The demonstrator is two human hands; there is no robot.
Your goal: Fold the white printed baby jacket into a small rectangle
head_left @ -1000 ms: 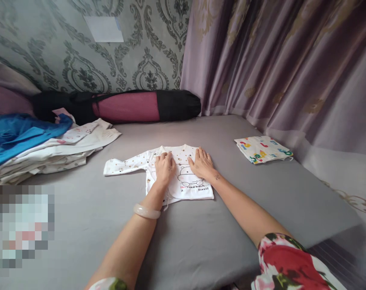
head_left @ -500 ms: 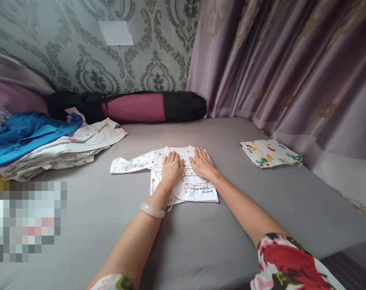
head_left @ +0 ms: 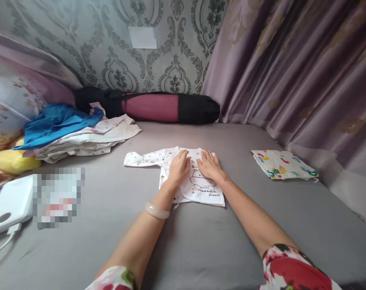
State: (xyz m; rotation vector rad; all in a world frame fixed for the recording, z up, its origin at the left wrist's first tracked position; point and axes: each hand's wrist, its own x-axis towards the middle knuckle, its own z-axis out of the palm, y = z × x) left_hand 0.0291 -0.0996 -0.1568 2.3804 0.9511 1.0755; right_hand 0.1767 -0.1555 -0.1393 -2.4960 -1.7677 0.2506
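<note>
1. Centrally, a small white printed shirt (head_left: 202, 186) lies flat on the gray sheet (head_left: 189, 251), one sleeve stretched out between nine and ten o'clock.
2. The left hand (head_left: 179, 167) rests on the shirt's ten o'clock side, palm down, its fingers extended and close together.
3. The right hand (head_left: 210, 165) rests toward two o'clock, palm down, fingers slightly fanned.
4. Measured from the shirt, a folded printed cloth (head_left: 284, 164) sits at three o'clock, a clothes pile (head_left: 80, 137) near ten, and a black-and-maroon bag (head_left: 152, 108) at eleven.
</note>
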